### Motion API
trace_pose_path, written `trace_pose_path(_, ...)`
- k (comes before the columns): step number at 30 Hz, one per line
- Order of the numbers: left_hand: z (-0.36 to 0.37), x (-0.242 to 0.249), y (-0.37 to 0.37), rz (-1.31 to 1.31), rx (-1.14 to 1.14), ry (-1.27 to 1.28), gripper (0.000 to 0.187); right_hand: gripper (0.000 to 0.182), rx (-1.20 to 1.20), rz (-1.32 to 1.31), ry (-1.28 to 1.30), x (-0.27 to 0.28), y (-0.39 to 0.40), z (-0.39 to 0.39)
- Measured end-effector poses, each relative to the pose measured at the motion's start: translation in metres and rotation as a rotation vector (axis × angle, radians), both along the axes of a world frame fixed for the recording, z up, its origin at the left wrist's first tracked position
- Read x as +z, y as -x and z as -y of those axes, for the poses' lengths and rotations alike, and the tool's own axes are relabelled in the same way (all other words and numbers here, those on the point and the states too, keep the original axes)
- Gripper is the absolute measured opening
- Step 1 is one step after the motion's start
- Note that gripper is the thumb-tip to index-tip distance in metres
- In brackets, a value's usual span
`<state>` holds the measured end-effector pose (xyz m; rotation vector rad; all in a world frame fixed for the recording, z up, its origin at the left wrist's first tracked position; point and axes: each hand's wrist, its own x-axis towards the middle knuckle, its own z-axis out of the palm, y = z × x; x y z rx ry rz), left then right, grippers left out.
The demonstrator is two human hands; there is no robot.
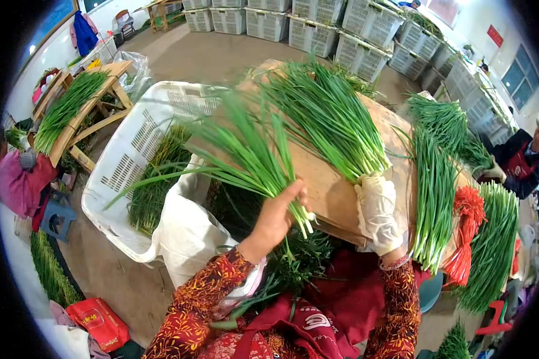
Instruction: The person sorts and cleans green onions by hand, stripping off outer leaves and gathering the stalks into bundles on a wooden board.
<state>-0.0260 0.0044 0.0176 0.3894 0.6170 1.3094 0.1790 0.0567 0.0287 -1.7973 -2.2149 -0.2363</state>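
While the left hand (278,212) held a loose bunch (254,161), the right hand (377,200) lay at a larger pile (329,113)

As stacks of slatted pale crates (317,36) lined the far side of the room, a wooden worktop (335,203) filled the middle; at the far right, a co-worker (521,160) had one hand near the ends of more stalks (449,128); to the left of the worktop stood a white basket (129,140), cut greens (161,179) inside it and a white cloth (188,233) at its near right side; the larger pile, long green leaves with pale ends, lay on the worktop, those ends toward the near edge; to its right ran a second row (434,191) of stalks and, farther right, a third row (488,245); the loose bunch was at the worktop's near left edge, its leaves fanned to the upper left and partly blurred; red ties (468,227) lay between the two rows; the left hand, bare, had its grip closed around the bunch near the pale ends; the right hand, in a whitish glove (378,224), touched the pile's ends, though whether its grip was clenched on them one could not tell; a beaded bracelet (395,262) circled the wrist below.
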Motion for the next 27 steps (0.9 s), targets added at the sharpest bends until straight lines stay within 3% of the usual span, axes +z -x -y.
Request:
trace_pose_path(1,0.002,-0.007,-0.005,0.041,-0.011,0.022,0.019,0.020,-0.031,0.128,-0.031,-0.002,0.000,-0.001)
trace_pose_path(3,0.005,-0.020,-0.015,0.008,-0.045,0.051,0.023,0.020,-0.033,0.017,0.031,0.004,0.001,0.007)
trace_pose_path(5,0.007,-0.024,-0.021,-0.082,-0.131,0.025,0.025,0.020,-0.046,-0.550,0.337,0.016,0.005,0.021)
trace_pose_path(7,0.006,-0.019,-0.026,-0.109,-0.143,0.034,0.022,0.021,0.030,-0.688,0.354,0.010,0.009,0.037)
trace_pose_path(9,0.002,-0.016,-0.029,-0.124,-0.101,0.012,0.018,0.018,0.041,-1.147,0.641,0.012,0.018,0.055)
trace_pose_path(11,0.000,-0.019,-0.028,-0.104,-0.112,0.013,0.017,0.016,0.077,-1.195,0.671,0.006,0.023,0.065)
trace_pose_path(13,0.001,-0.018,-0.028,-0.084,-0.132,-0.006,0.016,0.016,0.100,-1.414,0.704,0.009,0.028,0.068)
trace_pose_path(17,0.009,-0.014,-0.025,-0.159,-0.092,0.004,0.016,0.014,0.063,-1.511,0.725,0.016,0.038,0.068)
trace_pose_path(22,0.007,-0.010,-0.015,-0.062,-0.157,-0.076,0.016,0.018,0.003,-1.682,0.660,0.017,0.049,0.071)
trace_pose_path(25,0.008,-0.004,-0.013,-0.070,-0.184,-0.060,0.016,0.009,0.012,-1.649,0.510,0.008,0.060,0.072)
trace_pose_path(26,0.009,-0.002,-0.013,-0.130,-0.186,-0.035,0.017,0.006,0.093,-1.457,0.376,0.004,0.060,0.072)
trace_pose_path(27,0.009,-0.003,-0.014,-0.129,-0.181,-0.038,0.017,0.006,0.098,-1.455,0.378,-0.001,0.060,0.070)
